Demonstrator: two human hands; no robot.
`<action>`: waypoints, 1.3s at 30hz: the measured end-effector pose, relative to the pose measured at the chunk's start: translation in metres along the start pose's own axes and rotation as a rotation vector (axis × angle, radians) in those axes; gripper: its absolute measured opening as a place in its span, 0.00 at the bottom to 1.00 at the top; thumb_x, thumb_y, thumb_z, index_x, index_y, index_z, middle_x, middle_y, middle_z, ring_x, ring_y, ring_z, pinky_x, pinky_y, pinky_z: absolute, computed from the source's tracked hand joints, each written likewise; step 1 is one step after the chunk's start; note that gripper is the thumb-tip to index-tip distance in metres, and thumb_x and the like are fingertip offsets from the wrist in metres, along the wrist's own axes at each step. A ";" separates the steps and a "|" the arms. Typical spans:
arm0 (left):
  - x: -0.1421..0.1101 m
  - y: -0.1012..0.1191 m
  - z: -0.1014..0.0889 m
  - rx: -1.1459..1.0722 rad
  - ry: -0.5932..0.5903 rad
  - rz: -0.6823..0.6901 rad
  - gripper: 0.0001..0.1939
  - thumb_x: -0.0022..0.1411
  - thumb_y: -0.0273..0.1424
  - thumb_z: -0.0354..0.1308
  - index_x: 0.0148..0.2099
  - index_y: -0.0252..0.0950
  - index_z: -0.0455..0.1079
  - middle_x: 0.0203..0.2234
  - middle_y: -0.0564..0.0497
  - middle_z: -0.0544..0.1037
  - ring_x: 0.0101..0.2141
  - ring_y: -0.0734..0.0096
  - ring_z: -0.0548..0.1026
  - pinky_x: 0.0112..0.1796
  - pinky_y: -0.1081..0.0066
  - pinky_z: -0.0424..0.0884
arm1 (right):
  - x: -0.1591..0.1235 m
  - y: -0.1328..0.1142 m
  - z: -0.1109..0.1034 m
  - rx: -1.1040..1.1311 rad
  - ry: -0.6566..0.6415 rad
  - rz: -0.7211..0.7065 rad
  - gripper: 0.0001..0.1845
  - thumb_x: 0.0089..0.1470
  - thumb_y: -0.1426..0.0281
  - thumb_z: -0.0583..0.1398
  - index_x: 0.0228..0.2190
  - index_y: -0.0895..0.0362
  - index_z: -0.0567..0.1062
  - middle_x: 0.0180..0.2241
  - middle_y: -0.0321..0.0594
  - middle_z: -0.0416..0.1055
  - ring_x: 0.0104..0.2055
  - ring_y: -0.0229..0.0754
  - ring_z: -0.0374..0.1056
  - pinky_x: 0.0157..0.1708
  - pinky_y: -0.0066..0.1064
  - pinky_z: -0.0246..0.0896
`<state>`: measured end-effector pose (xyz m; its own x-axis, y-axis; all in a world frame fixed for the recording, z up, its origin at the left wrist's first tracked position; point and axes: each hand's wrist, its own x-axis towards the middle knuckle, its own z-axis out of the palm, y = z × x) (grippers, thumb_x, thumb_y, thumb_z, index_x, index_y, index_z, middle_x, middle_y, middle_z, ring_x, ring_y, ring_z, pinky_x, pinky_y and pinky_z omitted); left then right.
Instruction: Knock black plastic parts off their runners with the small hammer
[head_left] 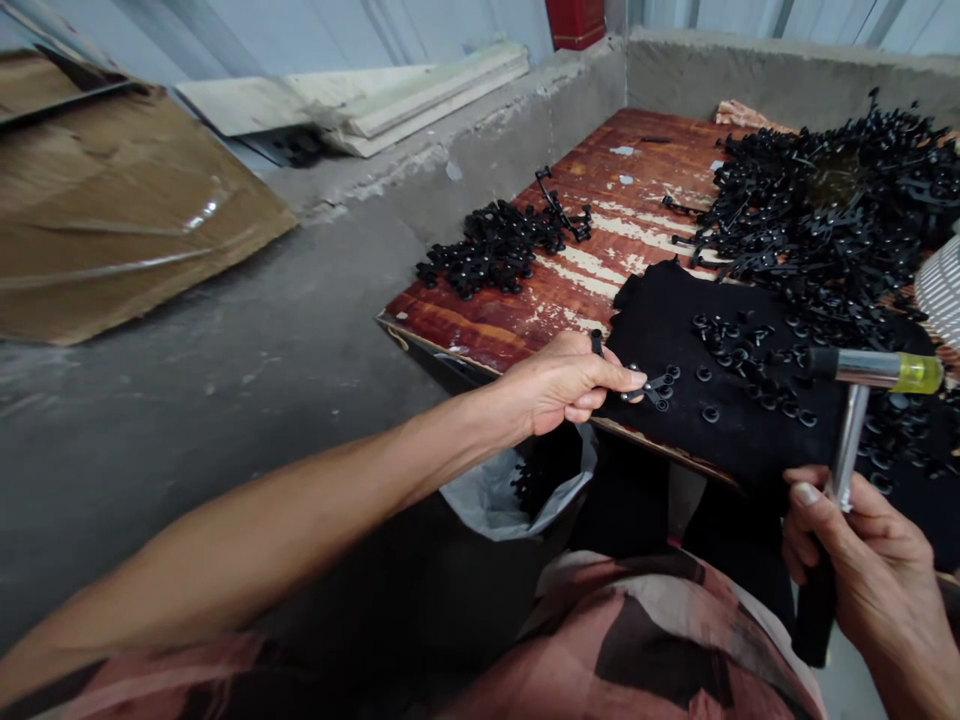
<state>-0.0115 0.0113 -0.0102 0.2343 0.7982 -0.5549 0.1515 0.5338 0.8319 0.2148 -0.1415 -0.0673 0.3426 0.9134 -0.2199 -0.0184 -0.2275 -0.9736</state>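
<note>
My left hand (574,385) is closed at the table's near edge, thumb and fingers pinching a small black bracket with round ends (654,388). Part of the bracket sticks out past the thumb over a black cloth (667,315); the rest is hidden in the hand. My right hand (862,540) grips the dark handle of a mallet (851,430). Raised above the cloth, the mallet's head has one black face and one yellow face. Several loose black round caps (739,355) lie on the cloth between the two hands.
A large heap of black brackets (817,200) covers the table's far right, and a smaller pile (499,245) sits at the left. Below the edge hangs a pale plastic bag (480,500) with black parts. A white perforated basket (941,290) stands right; cardboard (112,220) lies left.
</note>
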 end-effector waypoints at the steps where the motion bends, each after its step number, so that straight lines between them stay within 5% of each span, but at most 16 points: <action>1: 0.000 0.000 0.000 -0.003 -0.001 0.001 0.16 0.47 0.20 0.66 0.20 0.34 0.60 0.12 0.59 0.59 0.10 0.90 0.50 0.12 0.82 0.41 | 0.000 0.000 -0.001 -0.001 -0.003 0.000 0.12 0.55 0.59 0.65 0.37 0.54 0.75 0.16 0.29 0.58 0.16 0.34 0.57 0.15 0.24 0.52; 17: 0.019 0.011 -0.016 0.128 -0.152 -0.008 0.12 0.48 0.20 0.63 0.20 0.33 0.62 0.17 0.50 0.71 0.09 0.89 0.50 0.11 0.82 0.41 | 0.000 0.001 -0.001 -0.008 -0.006 -0.014 0.12 0.56 0.59 0.65 0.37 0.54 0.75 0.15 0.29 0.58 0.16 0.34 0.56 0.15 0.23 0.51; 39: 0.022 0.025 -0.013 0.186 -0.254 -0.002 0.12 0.51 0.16 0.59 0.22 0.31 0.62 0.15 0.48 0.73 0.09 0.90 0.50 0.11 0.84 0.41 | -0.001 0.000 -0.001 -0.040 0.007 -0.029 0.12 0.55 0.59 0.65 0.37 0.53 0.74 0.15 0.29 0.58 0.16 0.34 0.56 0.15 0.24 0.52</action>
<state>-0.0154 0.0455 -0.0018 0.4624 0.6897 -0.5573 0.3198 0.4565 0.8303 0.2154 -0.1424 -0.0675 0.3493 0.9174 -0.1905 0.0293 -0.2139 -0.9764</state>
